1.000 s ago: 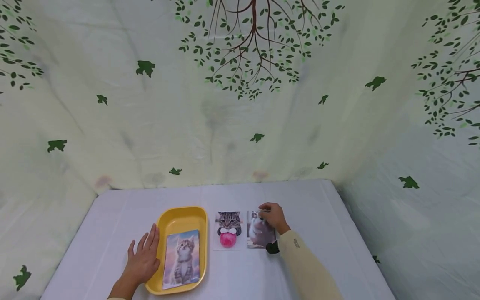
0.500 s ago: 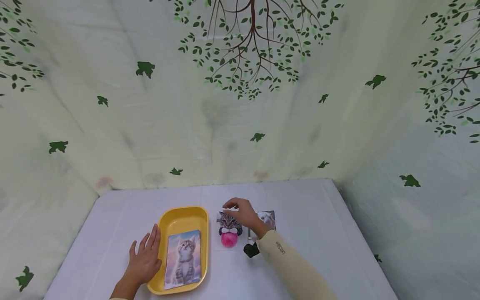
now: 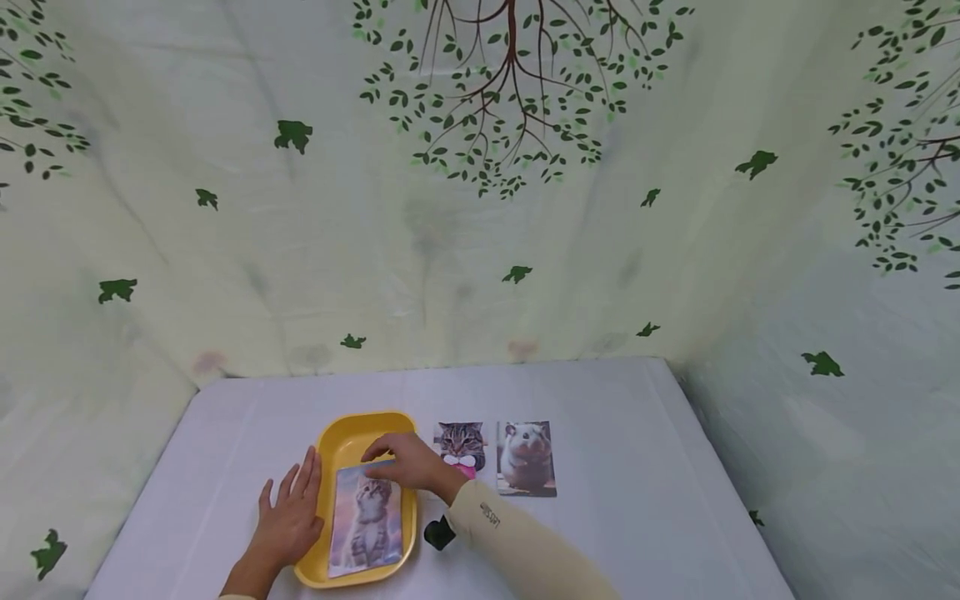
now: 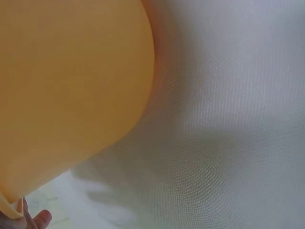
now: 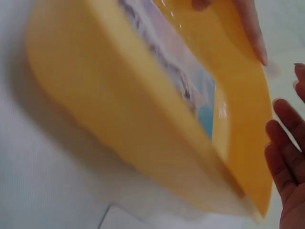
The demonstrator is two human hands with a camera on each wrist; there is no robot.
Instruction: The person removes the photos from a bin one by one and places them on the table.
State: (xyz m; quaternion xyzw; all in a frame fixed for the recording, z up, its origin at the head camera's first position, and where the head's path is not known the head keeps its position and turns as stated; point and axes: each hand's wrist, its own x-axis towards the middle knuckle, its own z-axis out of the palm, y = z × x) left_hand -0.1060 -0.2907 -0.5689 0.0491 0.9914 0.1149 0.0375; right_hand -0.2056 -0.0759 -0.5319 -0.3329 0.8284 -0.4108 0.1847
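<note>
A yellow tray [image 3: 342, 446] sits on the table and bears a kitten picture card [image 3: 367, 525], with more card edge showing beneath it. My left hand [image 3: 285, 521] lies along the tray's left rim, fingers extended and fingertips touching it. Over the tray, my right hand [image 3: 408, 462] reaches above the card's top edge, thumb and fingers apart with nothing between them. In the right wrist view its loosely bent fingers [image 5: 286, 143] show beside the tray wall [image 5: 119, 105]. The left wrist view shows mostly a cream sleeve [image 4: 71, 86].
Right of the tray lie a cat card [image 3: 459, 437], partly behind my right wrist, and a hamster card [image 3: 527, 458]. A black wrist camera [image 3: 439, 533] hangs at my right sleeve. The white-covered table [image 3: 637, 517] meets a leaf-patterned curtain [image 3: 420, 233] at the back.
My right hand has left the hamster card, passed left over the cat card and come above the kitten card in the tray. The left hand has stayed at the tray's rim.
</note>
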